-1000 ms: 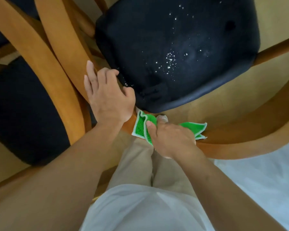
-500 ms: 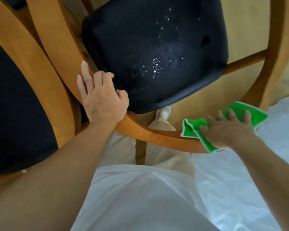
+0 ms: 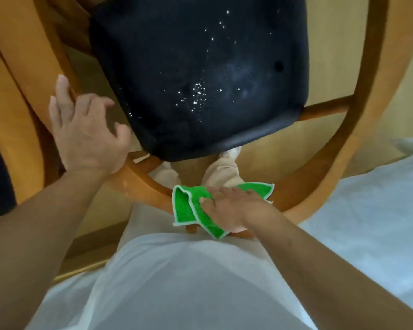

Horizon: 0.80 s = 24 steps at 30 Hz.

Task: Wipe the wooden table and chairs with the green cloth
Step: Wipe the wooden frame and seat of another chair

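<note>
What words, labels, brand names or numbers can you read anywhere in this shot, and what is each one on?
None: no readable text in this view.
green cloth, under the right hand: plain, no tag showing.
black seat cushion: only white specks, no lettering.
curved wooden chair rail, steadied by the left hand: bare wood, no sticker or stamp.
white shirt: no print.

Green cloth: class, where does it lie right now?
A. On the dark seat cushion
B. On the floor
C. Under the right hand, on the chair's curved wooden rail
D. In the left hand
C: the right hand presses the green cloth onto the curved wooden rail.
</note>
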Each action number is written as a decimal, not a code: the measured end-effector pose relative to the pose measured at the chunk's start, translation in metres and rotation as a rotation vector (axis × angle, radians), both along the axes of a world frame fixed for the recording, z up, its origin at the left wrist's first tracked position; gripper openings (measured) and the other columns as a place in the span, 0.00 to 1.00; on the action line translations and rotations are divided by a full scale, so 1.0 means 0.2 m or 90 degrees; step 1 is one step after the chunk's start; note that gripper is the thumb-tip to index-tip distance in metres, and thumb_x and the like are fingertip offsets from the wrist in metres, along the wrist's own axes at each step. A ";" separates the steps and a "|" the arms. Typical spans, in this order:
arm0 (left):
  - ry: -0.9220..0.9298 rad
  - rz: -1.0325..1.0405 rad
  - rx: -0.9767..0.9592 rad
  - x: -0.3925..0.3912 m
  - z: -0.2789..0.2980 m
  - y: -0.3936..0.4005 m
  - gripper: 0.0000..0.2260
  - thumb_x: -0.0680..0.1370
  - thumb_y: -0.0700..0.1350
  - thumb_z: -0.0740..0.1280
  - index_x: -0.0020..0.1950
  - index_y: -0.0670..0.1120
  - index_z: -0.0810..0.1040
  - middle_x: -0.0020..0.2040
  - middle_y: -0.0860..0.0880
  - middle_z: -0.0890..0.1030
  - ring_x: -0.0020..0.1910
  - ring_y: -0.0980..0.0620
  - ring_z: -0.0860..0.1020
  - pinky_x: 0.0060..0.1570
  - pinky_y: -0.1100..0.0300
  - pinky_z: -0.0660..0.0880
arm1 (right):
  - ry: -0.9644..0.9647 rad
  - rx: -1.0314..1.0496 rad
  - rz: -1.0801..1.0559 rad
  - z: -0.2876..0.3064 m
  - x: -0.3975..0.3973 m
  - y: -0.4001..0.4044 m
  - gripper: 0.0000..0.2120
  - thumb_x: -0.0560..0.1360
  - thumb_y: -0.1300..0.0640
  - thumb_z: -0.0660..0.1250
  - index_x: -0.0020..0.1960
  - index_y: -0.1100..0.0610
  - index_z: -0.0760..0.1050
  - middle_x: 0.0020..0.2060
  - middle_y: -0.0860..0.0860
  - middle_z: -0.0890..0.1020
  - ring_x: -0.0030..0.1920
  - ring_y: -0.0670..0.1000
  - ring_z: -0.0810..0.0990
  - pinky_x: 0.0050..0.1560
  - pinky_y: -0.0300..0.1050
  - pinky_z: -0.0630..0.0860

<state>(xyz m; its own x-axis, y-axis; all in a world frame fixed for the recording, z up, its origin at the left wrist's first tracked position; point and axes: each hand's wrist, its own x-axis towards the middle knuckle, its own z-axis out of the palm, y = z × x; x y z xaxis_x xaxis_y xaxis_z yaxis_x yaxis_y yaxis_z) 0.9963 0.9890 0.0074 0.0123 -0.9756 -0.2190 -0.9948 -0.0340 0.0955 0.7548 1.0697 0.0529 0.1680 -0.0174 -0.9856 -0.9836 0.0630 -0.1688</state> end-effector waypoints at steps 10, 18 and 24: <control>-0.076 0.046 -0.032 0.23 -0.31 0.09 0.17 0.75 0.66 0.51 0.64 0.73 0.59 0.55 0.49 0.74 0.54 0.37 0.75 0.55 0.36 0.73 | 0.231 -0.043 0.308 -0.04 -0.67 -0.21 0.30 0.80 0.41 0.42 0.79 0.49 0.48 0.79 0.53 0.51 0.77 0.60 0.42 0.70 0.68 0.34; -0.074 0.089 -0.043 0.32 -0.45 0.11 0.19 0.75 0.66 0.54 0.67 0.68 0.64 0.59 0.62 0.69 0.57 0.46 0.74 0.54 0.42 0.73 | -0.054 0.047 0.088 0.01 -0.22 -0.05 0.31 0.81 0.39 0.42 0.79 0.52 0.43 0.78 0.58 0.49 0.76 0.64 0.46 0.71 0.70 0.42; -0.061 0.046 -0.079 0.28 -0.40 0.03 0.16 0.70 0.59 0.59 0.58 0.64 0.69 0.53 0.55 0.73 0.55 0.45 0.74 0.54 0.43 0.71 | -0.072 0.000 0.126 0.02 -0.35 -0.02 0.31 0.79 0.37 0.39 0.79 0.47 0.41 0.79 0.52 0.48 0.77 0.59 0.48 0.73 0.63 0.46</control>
